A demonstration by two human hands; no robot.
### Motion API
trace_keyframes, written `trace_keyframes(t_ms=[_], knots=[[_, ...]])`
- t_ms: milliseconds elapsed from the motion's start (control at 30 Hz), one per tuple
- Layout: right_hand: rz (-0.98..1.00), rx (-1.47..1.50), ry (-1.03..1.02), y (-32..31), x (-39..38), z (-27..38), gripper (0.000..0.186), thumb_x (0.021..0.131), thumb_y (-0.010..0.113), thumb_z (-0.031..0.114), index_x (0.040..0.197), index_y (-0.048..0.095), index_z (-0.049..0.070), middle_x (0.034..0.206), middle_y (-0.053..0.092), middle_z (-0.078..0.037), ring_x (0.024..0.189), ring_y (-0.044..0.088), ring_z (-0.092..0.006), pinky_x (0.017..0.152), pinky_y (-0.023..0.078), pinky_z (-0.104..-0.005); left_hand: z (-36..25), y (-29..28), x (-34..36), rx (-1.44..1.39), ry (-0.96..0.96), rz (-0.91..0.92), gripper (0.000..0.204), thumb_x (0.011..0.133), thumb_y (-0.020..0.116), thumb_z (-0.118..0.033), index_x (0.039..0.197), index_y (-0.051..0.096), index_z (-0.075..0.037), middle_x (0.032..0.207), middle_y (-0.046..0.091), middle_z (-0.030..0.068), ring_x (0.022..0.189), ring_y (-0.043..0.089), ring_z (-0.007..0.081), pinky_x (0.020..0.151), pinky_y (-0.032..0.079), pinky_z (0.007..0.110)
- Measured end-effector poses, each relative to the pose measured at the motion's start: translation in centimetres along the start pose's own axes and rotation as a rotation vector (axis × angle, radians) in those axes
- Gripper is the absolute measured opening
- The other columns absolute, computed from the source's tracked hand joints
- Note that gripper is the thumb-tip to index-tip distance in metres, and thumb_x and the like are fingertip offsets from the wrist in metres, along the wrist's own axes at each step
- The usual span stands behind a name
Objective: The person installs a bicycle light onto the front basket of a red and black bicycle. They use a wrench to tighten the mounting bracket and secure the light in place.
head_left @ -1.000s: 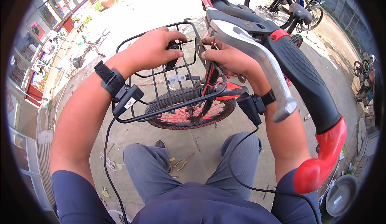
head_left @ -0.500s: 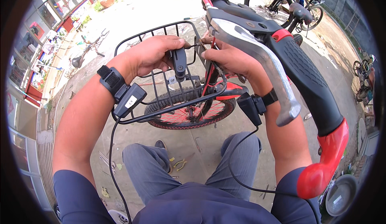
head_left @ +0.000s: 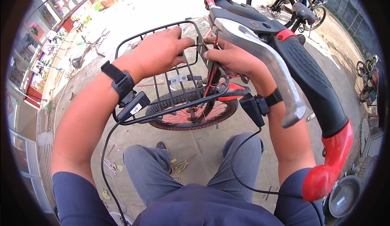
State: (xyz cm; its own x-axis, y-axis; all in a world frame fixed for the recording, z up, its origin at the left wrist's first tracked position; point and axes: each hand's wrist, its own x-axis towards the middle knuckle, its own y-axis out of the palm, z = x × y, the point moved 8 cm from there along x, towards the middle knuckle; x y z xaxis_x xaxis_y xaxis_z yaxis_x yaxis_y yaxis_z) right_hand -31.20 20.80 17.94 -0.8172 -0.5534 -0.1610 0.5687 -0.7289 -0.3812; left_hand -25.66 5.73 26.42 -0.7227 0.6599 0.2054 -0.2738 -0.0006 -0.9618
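My left hand (head_left: 160, 51) is closed, back upward, around a black folding hex key set, which the fingers now mostly hide. A thin dark key reaches from it toward the upright bars at the back of a black wire basket (head_left: 162, 115). Across those bars, my right hand (head_left: 233, 59) is closed with its thumb against the bracket. What its fingers grip is hidden; a small metal end shows below the palm. The basket sits over a bicycle's front wheel (head_left: 183, 127) with red spokes. A silver clamp plate (head_left: 178, 79) shows through its wires.
The silver brake lever (head_left: 280, 74) and black handlebar grip (head_left: 310, 76) with its red end jut close past my right forearm. Pliers (head_left: 183, 166) and wrenches (head_left: 109, 166) lie on the ground. Another bicycle (head_left: 272, 3) stands at the far right. Cables hang from both wrist straps.
My left hand has turned over, rolling the hex key set out of sight beneath the fingers. My right hand stays at the bracket.
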Motion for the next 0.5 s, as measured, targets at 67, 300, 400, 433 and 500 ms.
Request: trace_keyframes(t_ms=[67, 300, 400, 433, 500], knots=[[-0.026, 0.03, -0.068, 0.0, 0.5, -0.1, 0.057, 0.094, 0.068, 0.027, 0.143, 0.051, 0.004, 0.09, 0.057, 0.002, 0.071, 0.05, -0.0048, 0.06, 0.039, -0.0211, -0.4, -0.9, 0.2, 0.104, 0.086, -0.069, 0.042, 0.085, 0.077, -0.02, 0.124, 0.066, -0.013, 0.103, 0.059, 0.0154, 0.095, 0.065, 0.0368, 0.083, 0.054, 0.047], [0.01, 0.117, -0.161, 0.6, -1.0, 1.8, 0.057, 0.094, 0.068, 0.028, 0.144, 0.052, 0.006, 0.085, 0.057, 0.003, 0.065, 0.05, -0.0041, 0.054, 0.036, -0.0209, 2.8, 1.0, -1.0, -0.542, -0.329, 0.119, 0.041, 0.093, 0.073, -0.033, 0.126, 0.068, -0.008, 0.097, 0.07, 0.0163, 0.088, 0.068, 0.0309, 0.079, 0.053, 0.04], [0.013, 0.047, -0.099, 0.5, -1.7, 2.3, 0.058, 0.094, 0.068, 0.03, 0.145, 0.051, 0.008, 0.08, 0.057, 0.004, 0.061, 0.048, -0.0037, 0.051, 0.034, -0.0212, 2.4, 1.1, -1.5, -0.702, -0.448, 0.207, 0.046, 0.099, 0.066, -0.041, 0.128, 0.068, -0.005, 0.093, 0.072, 0.0117, 0.081, 0.065, 0.0204, 0.074, 0.052, 0.035], [-0.003, 0.014, -0.062, 0.3, -1.3, 1.6, 0.058, 0.094, 0.068, 0.03, 0.145, 0.051, 0.008, 0.079, 0.057, 0.004, 0.06, 0.048, -0.0036, 0.05, 0.034, -0.0213, 2.3, 1.2, -1.6, -0.758, -0.504, 0.247, 0.046, 0.1, 0.065, -0.041, 0.128, 0.067, -0.005, 0.093, 0.071, 0.0103, 0.08, 0.064, 0.0186, 0.073, 0.052, 0.034], [-0.027, -0.007, -0.026, 0.0, -0.7, 0.8, 0.058, 0.095, 0.067, 0.03, 0.146, 0.05, 0.008, 0.078, 0.057, 0.005, 0.059, 0.048, -0.0036, 0.05, 0.034, -0.0214, 2.5, 1.6, -1.5, -0.842, -0.529, 0.239, 0.048, 0.101, 0.061, -0.044, 0.128, 0.068, -0.005, 0.088, 0.067, 0.0047, 0.076, 0.059, 0.0142, 0.068, 0.05, 0.031]])
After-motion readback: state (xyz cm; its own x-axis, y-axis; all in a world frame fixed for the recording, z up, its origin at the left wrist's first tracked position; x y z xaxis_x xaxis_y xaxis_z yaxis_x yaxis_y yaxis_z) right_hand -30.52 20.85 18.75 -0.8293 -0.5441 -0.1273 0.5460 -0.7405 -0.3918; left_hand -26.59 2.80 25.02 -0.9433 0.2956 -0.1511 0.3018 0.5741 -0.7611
